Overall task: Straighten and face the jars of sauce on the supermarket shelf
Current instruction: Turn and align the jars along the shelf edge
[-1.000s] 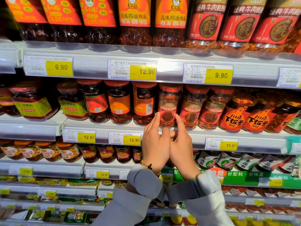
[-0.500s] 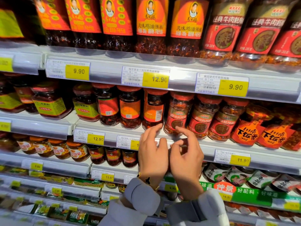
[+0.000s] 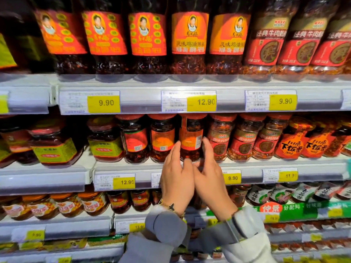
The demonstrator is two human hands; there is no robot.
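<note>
On the middle shelf (image 3: 252, 165) stands a row of red-lidded chilli sauce jars. One jar with an orange label (image 3: 190, 138) is turned so that its label seam and printed side face out. My left hand (image 3: 176, 180) has straight fingers against that jar's left side. On the jar's right side lie the straight fingers of my right hand (image 3: 209, 177). The thumbs meet below the jar, hiding its base. Its left neighbours (image 3: 162, 138) (image 3: 135, 140) show code-printed labels, and the brown-and-red labelled jars (image 3: 220, 141) on its right face front.
The upper shelf holds tall chilli oil bottles (image 3: 188, 44) close above. Yellow-green labelled jars (image 3: 106, 147) sit at the left, red packs (image 3: 288, 145) at the right. Price tags (image 3: 201, 101) line the shelf rails. Lower shelves carry small jars (image 3: 68, 205) and sachets (image 3: 281, 194).
Both hands have shifted left from the brown-and-red labelled jar to the orange-labelled one, and their fingers now flank it. The view has moved closer and tilted up.
</note>
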